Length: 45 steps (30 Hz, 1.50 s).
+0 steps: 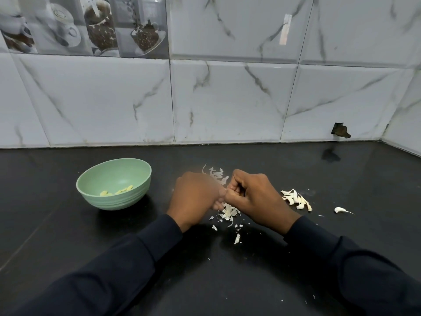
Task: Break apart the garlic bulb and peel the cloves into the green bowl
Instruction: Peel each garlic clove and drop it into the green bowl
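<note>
The left hand and right hand are meeting, each grip curling round a hidden clove, seemingly; skin should be lifting gently, away from the green bowl.

The bench is black, smooth and polished like stone, with a dull sheen that faintly mirrors the wall. The tiles are glossy ceramic with a marble print. The bowl looks like matt green plastic, ribbed low on its wall. The skins are dry, white and papery. The peeled cloves are smooth and pale. The sleeves are dark matt cloth.
</note>
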Available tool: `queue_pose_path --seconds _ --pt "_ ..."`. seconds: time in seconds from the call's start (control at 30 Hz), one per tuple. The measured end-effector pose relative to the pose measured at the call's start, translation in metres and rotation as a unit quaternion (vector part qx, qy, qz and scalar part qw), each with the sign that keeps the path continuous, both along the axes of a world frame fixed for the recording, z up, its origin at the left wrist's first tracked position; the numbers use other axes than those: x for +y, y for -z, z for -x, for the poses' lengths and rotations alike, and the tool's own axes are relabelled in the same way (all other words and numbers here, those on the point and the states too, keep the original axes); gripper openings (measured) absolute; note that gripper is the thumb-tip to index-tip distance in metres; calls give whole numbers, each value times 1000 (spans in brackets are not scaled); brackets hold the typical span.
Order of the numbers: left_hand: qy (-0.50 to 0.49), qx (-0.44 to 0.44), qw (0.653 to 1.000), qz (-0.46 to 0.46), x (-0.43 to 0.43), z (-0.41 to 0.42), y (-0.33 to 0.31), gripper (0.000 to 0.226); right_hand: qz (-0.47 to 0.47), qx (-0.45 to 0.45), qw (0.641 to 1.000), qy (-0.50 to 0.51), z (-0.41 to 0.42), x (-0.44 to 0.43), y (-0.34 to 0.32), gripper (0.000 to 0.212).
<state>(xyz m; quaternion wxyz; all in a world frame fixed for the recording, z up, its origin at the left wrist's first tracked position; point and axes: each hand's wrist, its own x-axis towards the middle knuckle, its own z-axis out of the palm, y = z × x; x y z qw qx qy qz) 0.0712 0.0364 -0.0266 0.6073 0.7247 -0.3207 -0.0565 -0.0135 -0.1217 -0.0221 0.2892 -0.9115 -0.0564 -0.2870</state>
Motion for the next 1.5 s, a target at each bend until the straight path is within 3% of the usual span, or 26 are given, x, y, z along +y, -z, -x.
queue_pose_path --seconds 0.1,0.27,0.37,0.63,0.83,0.97,1.23,1.33,1.4,1.5 --pt "-9 -35 999 -11 1 -1 0 11 -25 26 999 -8 0 -2 -3 24" --pt "-32 -194 977 -82 1 -6 -1 12 -68 78 994 -44 1 -9 -14 15" --pt "-35 -221 970 -96 0 -8 1 11 -66 90 993 -45 1 -9 -15 17" --pt "-13 -150 987 -62 2 -4 1 20 -27 64 997 -29 0 -6 -9 27" --pt "24 -62 998 -6 0 -2 -2 20 -86 66 994 -23 1 -4 -12 21" --pt "43 -35 998 13 0 -2 -3 20 -141 77 987 -30 3 0 -14 29" --pt "74 -33 995 59 0 -3 -7 13 -231 107 966 -52 2 2 -7 26" --pt "88 -20 992 93 0 -6 -10 8 -311 103 943 -63 -2 1 -7 21" --pt "97 13 988 121 1 -5 -8 8 -360 97 926 -68 -4 -2 -12 23" --pt "107 87 978 159 0 -3 -5 10 -344 109 931 -58 -3 -8 -16 27"
